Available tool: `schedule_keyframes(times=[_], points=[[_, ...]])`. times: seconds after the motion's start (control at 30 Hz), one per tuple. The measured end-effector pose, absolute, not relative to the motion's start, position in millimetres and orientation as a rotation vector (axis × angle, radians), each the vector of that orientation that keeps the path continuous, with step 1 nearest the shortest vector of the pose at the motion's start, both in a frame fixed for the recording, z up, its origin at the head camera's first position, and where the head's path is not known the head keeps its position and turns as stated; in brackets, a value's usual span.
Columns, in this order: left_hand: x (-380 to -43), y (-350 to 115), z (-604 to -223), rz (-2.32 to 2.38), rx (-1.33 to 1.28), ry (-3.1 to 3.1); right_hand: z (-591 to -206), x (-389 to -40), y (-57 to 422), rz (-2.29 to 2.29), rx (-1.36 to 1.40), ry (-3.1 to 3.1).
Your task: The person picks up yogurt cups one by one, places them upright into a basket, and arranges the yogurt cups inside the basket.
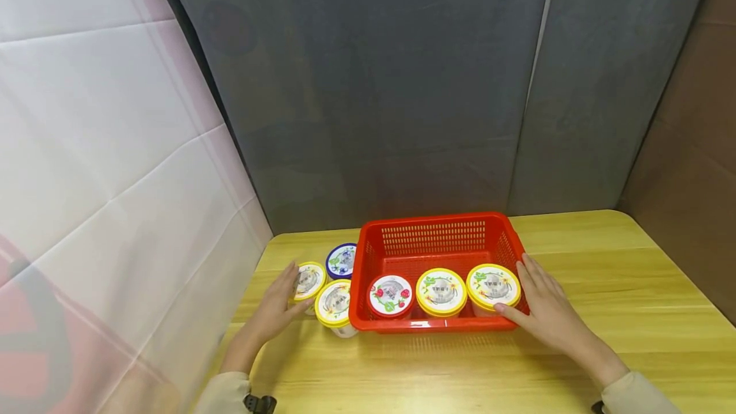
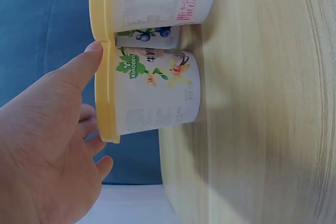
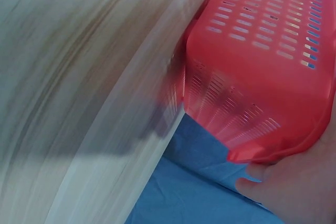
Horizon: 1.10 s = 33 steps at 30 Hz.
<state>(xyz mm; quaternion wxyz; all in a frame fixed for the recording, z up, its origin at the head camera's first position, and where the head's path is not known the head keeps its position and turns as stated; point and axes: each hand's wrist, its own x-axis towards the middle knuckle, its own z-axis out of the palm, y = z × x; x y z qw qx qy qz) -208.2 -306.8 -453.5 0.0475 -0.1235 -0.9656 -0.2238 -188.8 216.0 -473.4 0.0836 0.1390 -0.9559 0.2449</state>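
My left hand [image 1: 278, 305] is around the yellow lid of a white yogurt-style cup [image 2: 157, 90] at the left, thumb at one side of the lid and fingers at the other. A second yellow-lidded cup [image 1: 335, 302] stands beside it, with a blue-lidded cup [image 1: 342, 260] behind. My right hand [image 1: 549, 312] rests on the right rim of a red plastic basket [image 1: 428, 326], fingers extended and thumb over a yellow-lidded cup [image 1: 493, 286] inside. Along the basket's front also stand another yellow-lidded cup [image 1: 441, 292] and a red-lidded cup [image 1: 391, 296].
The basket stands on a light wooden table [image 1: 604, 286], its left wall partly covering the cups beside it. A grey cloth wall [image 1: 374, 101] rises behind, a white one [image 1: 115, 145] on the left and a brown one [image 1: 684, 165] on the right.
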Motion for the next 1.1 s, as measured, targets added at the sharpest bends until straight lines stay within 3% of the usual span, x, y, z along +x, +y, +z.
schedule_keyframes(times=[0.47, 1.1], points=[[-214.2, -312.9, -462.8, -0.780, -0.268, -2.984, -473.9, -188.1, 215.9, 0.723, 0.407, -2.860], [-214.2, -313.8, -475.9, -0.810, -0.306, -2.856, -472.0, -187.3, 215.5, 0.731, 0.401, -2.862]])
